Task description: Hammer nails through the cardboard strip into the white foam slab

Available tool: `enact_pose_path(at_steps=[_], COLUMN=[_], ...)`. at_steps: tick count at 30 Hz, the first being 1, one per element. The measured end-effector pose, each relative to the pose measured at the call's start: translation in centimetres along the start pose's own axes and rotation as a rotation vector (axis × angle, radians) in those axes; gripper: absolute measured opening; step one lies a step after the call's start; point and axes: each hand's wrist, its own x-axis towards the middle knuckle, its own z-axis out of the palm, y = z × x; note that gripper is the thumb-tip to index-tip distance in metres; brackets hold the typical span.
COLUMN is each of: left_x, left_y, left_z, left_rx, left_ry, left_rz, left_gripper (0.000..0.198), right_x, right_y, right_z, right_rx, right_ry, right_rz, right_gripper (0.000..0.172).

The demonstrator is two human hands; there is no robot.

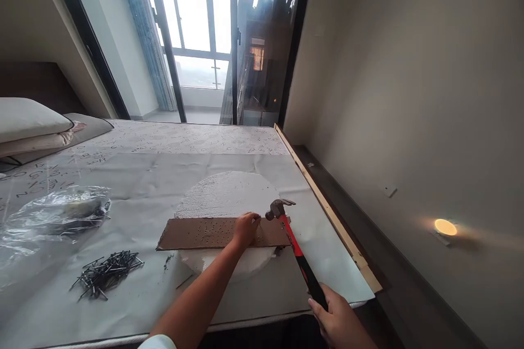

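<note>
Head view: spare nails [107, 272] lie heaped within reach on the bed [164, 174]. The left hand [245, 228] pinches what seems a nail [257, 220] upright on the cardboard strip [196, 233], steadying it. The right hand [333, 313] is closed round the hammer [295, 246], whose head is poised just beside it.

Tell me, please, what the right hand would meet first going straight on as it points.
Probably the left hand, holding a nail; the hammer in the right hand aims there, depth unclear.

We note daylight glare blown out at the window [192, 11]; a small wall lamp [445, 227] glows warm. The room is dim, edges bend, focus is sharp.
</note>
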Motion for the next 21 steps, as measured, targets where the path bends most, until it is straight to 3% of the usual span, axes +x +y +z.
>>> enact_pose_path(at_steps=[7, 12, 17, 21], left_x=[-0.4, -0.4, -0.4, -0.4], left_y=[0.0, 0.1, -0.2, -0.3], left_z=[0.5, 0.4, 0.6, 0.7], left_rx=[0.130, 0.097, 0.023, 0.013], left_ry=[-0.043, -0.044, -0.035, -0.033], left_rz=[0.051, 0.058, 0.063, 0.032], left_gripper=[0.022, 0.024, 0.021, 0.019], right_x=[0.2, -0.2, 0.0, 0.2], right_y=[-1.9, -4.0, -4.5, -5.0], right_z=[-0.2, -1.0, -1.5, -1.6], right_rx=[-0.068, -0.117, -0.225, -0.287], right_ry=[-0.053, -0.082, -0.013, -0.112], right_rz=[-0.038, -0.081, -0.043, -0.039], right_gripper=[0.041, 0.040, 0.046, 0.042])
